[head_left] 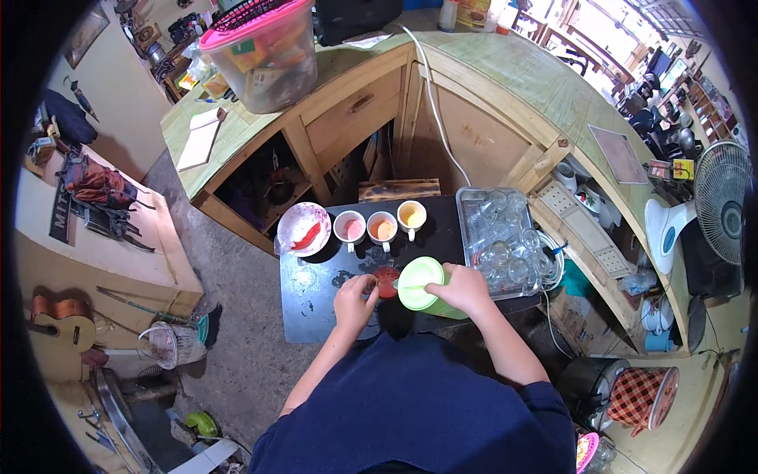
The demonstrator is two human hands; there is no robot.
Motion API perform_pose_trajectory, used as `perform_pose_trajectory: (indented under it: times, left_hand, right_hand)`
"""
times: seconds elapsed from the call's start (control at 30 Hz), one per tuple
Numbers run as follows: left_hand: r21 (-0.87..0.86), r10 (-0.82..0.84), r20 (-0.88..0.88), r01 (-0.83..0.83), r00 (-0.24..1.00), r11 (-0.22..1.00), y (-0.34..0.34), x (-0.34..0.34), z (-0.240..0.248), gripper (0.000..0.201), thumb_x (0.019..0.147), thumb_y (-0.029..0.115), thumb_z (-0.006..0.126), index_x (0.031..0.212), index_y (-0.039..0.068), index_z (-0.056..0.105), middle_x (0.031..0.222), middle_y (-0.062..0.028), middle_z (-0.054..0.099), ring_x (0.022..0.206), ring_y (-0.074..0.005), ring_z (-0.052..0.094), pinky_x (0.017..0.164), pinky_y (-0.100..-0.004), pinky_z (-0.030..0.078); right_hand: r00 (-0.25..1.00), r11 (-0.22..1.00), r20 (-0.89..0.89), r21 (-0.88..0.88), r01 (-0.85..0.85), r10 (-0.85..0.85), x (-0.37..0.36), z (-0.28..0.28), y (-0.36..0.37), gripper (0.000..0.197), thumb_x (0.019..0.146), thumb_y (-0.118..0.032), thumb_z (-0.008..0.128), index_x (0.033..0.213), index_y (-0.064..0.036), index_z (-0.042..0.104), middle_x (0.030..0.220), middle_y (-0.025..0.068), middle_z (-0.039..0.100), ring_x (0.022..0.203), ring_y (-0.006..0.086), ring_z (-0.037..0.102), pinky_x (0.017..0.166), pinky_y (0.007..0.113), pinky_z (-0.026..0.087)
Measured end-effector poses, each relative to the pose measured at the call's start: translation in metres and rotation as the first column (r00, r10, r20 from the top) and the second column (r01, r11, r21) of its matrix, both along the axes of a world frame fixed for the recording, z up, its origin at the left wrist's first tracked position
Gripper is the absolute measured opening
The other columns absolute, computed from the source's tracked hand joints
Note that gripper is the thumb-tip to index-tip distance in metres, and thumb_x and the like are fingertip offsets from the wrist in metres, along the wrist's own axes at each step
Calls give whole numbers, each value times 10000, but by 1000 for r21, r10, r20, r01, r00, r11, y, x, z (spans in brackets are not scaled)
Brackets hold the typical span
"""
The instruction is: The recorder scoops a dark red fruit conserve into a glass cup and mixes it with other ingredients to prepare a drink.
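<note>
Beyond the hands stands a wooden cabinet with a greenish top. On it, ahead and to their left, sit a clear bin with a pink lid and a notepad. A white cable hangs ahead of them. Well to their left are a reddish backpack, a guitar and a pale basket; well to their right, a white fan and red checked cloth.

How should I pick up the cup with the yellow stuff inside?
Probably by its handle, coming from the lower side of the picture, because the handle sticks out that way. The cup stands upright with yellow stuff inside, so keep it level.
</note>
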State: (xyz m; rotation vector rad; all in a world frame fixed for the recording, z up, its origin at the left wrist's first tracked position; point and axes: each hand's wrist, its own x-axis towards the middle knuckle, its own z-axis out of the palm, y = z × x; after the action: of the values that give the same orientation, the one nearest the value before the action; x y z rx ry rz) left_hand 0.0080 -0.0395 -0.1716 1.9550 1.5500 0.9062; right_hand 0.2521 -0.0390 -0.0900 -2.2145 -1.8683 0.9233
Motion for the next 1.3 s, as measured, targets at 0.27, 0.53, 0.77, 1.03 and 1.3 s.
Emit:
perform_pose_trajectory:
  times: [0.27, 0.53, 0.77, 1.03, 1.3]
  left_hand:
    - [-7, -7, 14, 7, 1000, 1000, -2, 1, 7, 117, 803, 160, 703, 884, 77, 686, 796, -82, 667, 714, -247, 651, 655, -362, 509]
    - [-34, -31, 16, 32, 999, 999, -4, 2, 11, 127, 794, 146, 700, 895, 72, 681, 813, -85, 670, 735, -259, 657, 664, -369, 515]
    - [51, -87, -35, 89, 996, 995, -4, 0, 2, 147, 774, 135, 708, 905, 78, 674, 826, -81, 669, 769, -275, 656, 681, -383, 515]
    - [69, -121, -72, 126, 990, 990, -6, 3, -6, 132, 768, 141, 715, 872, 83, 657, 808, -70, 668, 761, -275, 646, 655, -400, 502]
    - [84, -57, -83, 64, 995, 994, -9, 5, -6, 127, 828, 196, 686, 866, 77, 664, 729, -108, 654, 694, -302, 639, 634, -419, 492]
  right_hand:
    - [1000, 1000, -13, -26, 0, -1, 0, 5, 2, 671, 649, -521, 701, 1067, 4, 697, 948, 221, 705, 909, 354, 689, 847, 417, 534]
    - [1000, 1000, -13, -23, -5, 5, 2, 4, 3, 648, 656, -516, 704, 1043, 3, 700, 937, 219, 705, 899, 356, 689, 838, 421, 535]
    - [1000, 1000, 1, -20, -16, 16, 1, 4, 4, 622, 662, -520, 703, 1004, -1, 704, 917, 210, 706, 876, 353, 691, 814, 421, 539]
    - [1000, 1000, -1, -13, -23, 23, 4, -2, 4, 634, 662, -535, 706, 994, 5, 703, 910, 215, 704, 878, 354, 690, 813, 422, 540]
    - [999, 998, 24, -50, -27, 28, 2, 3, 6, 636, 663, -546, 702, 982, 5, 706, 912, 212, 705, 877, 353, 691, 813, 421, 541]
